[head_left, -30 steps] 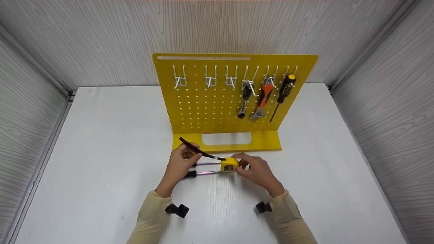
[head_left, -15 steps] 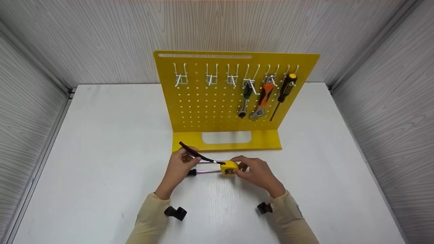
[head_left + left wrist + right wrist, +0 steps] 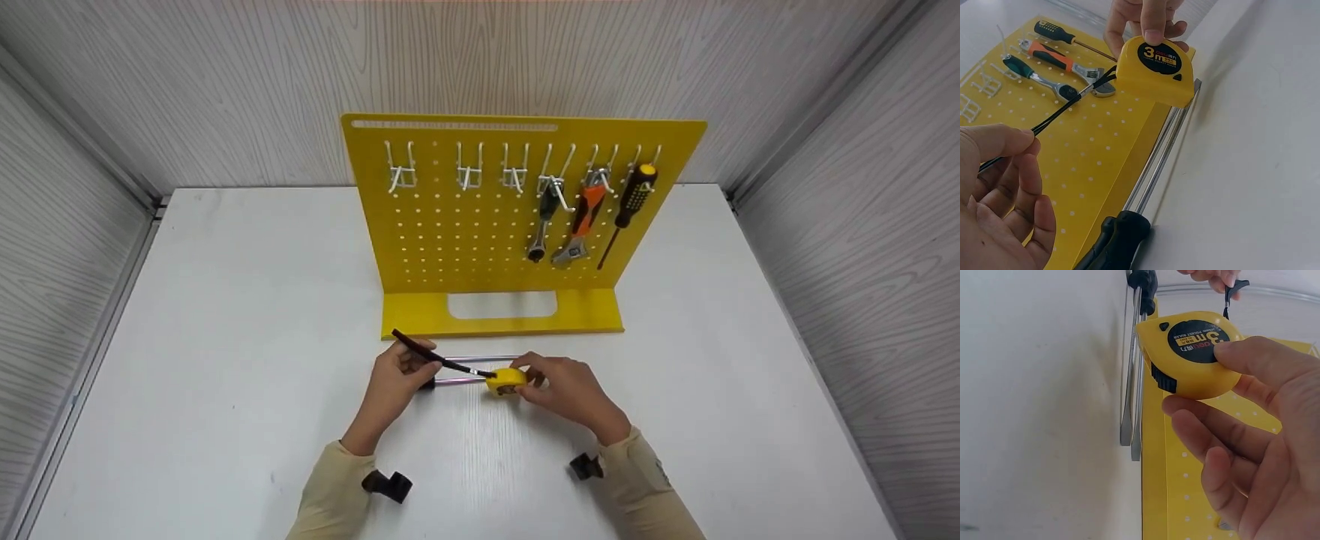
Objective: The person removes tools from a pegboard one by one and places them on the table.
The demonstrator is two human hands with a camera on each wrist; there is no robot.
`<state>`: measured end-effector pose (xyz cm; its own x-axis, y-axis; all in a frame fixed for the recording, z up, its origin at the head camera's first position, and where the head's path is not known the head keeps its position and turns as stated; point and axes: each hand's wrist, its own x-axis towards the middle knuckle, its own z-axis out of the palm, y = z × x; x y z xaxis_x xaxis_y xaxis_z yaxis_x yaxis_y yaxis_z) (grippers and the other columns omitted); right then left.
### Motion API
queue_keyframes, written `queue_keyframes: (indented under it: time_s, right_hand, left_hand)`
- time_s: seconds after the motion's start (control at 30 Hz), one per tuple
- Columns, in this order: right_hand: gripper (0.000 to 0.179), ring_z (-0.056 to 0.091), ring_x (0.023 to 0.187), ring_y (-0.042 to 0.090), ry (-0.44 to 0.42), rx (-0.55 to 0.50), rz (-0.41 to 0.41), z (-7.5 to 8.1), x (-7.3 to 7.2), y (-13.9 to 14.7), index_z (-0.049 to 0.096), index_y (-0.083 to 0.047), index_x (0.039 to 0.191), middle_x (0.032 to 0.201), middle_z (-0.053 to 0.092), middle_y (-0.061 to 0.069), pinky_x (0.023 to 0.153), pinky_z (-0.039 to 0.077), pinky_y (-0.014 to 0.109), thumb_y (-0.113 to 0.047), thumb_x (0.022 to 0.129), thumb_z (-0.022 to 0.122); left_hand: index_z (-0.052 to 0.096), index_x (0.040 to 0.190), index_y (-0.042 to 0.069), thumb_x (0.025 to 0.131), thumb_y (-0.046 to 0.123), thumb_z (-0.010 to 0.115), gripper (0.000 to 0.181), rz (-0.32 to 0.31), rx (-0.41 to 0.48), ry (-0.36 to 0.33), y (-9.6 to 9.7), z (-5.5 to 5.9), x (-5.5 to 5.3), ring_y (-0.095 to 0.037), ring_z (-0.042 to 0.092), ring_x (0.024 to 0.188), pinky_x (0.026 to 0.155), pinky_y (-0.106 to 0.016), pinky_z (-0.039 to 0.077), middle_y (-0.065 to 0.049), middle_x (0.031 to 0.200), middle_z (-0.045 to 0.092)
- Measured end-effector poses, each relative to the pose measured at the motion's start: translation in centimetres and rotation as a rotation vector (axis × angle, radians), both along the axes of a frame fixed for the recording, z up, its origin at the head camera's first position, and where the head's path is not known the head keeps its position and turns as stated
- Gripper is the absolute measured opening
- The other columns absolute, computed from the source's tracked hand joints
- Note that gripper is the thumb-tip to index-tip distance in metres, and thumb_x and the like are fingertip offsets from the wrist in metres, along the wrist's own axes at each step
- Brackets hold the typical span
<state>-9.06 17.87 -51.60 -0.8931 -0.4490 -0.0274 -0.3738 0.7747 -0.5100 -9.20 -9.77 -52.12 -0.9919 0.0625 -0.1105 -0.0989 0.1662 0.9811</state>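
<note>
My right hand [image 3: 566, 386] grips a yellow tape measure [image 3: 1154, 70] marked 3m, thumb on its label [image 3: 1199, 340] and fingers behind. A black wrist strap [image 3: 1053, 118] runs from the tape measure to my left hand [image 3: 394, 382], which pinches it between thumb and fingers. In the head view the strap slants up to the left past my left fingers. Two flat-blade screwdrivers [image 3: 1131, 382] with black handles [image 3: 1120, 239] lie side by side on the table below the tape measure. My left hand covers most of their handles in the head view.
Behind the hands stands a yellow pegboard [image 3: 465, 240] with a wide base [image 3: 412, 311]. On its right-hand hooks hang a ratchet wrench [image 3: 544, 217], an orange adjustable wrench [image 3: 587, 214] and a screwdriver [image 3: 634, 199]. White hooks [image 3: 470, 176] at the left hold nothing. Walls enclose the white table [image 3: 225, 300].
Both hands have come slightly nearer to the person, with the tape measure and its strap. The strap's free end is lower in the head view. The hung tools stay put.
</note>
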Motion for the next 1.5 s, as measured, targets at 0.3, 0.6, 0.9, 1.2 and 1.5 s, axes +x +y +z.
queue_keyframes:
  time_s: [0.3, 0.6, 0.9, 1.2, 1.5]
  right_hand:
    - [0.025, 0.067, 0.082, 0.012, 0.052, 0.017, 0.022, -0.3, 0.5, -0.1, 0.062, -0.021, 0.112, 0.093, 0.072, -0.004, 0.071, 0.051, 0.032, -0.027, 0.088, 0.069]
    - [0.024, 0.064, 0.075, 0.012, 0.076, -0.055, 0.016, -0.4, 0.9, -0.1, 0.064, -0.021, 0.108, 0.096, 0.069, -0.007, 0.065, 0.048, 0.023, -0.023, 0.086, 0.07]
    - [0.026, 0.049, 0.062, 0.005, 0.226, -0.025, 0.044, -0.4, 1.1, 0.0, 0.066, -0.021, 0.106, 0.085, 0.063, -0.007, 0.055, 0.039, 0.018, -0.024, 0.082, 0.075]
    - [0.026, 0.035, 0.058, 0.002, 0.328, 0.079, 0.074, -0.6, 1.2, -0.2, 0.067, -0.022, 0.103, 0.084, 0.06, -0.005, 0.05, 0.035, 0.018, -0.028, 0.08, 0.076]
    - [0.026, 0.038, 0.06, 0.004, 0.328, 0.128, 0.083, -0.5, 1.7, -0.5, 0.068, -0.023, 0.103, 0.083, 0.058, -0.006, 0.051, 0.035, 0.017, -0.029, 0.079, 0.076]
  left_hand:
    - [0.06, 0.111, -0.007, 0.084, 0.002, 0.071, 0.031, 0.012, 0.089, -0.005, 0.0, -1.0, 0.7, -0.011, 0.06, 0.08, 0.07, -0.019, 0.05, -0.014, 0.098, 0.068]
    - [0.06, 0.112, -0.006, 0.083, 0.004, 0.072, 0.032, 0.018, 0.072, -0.012, 0.0, -1.6, 1.1, -0.012, 0.058, 0.077, 0.068, -0.019, 0.05, -0.013, 0.1, 0.068]
    - [0.063, 0.109, -0.003, 0.082, 0.003, 0.073, 0.03, 0.017, 0.081, -0.016, 0.0, -1.8, 1.3, -0.013, 0.058, 0.081, 0.069, -0.019, 0.048, -0.015, 0.103, 0.068]
    - [0.062, 0.111, -0.004, 0.084, 0.002, 0.071, 0.029, 0.007, 0.087, -0.058, -0.2, -2.0, 1.4, -0.013, 0.059, 0.081, 0.07, -0.018, 0.05, -0.014, 0.104, 0.068]
    - [0.062, 0.107, -0.004, 0.086, 0.004, 0.069, 0.024, -0.005, 0.112, -0.064, -1.5, -1.8, 1.8, -0.019, 0.068, 0.086, 0.072, -0.019, 0.053, -0.015, 0.102, 0.067]
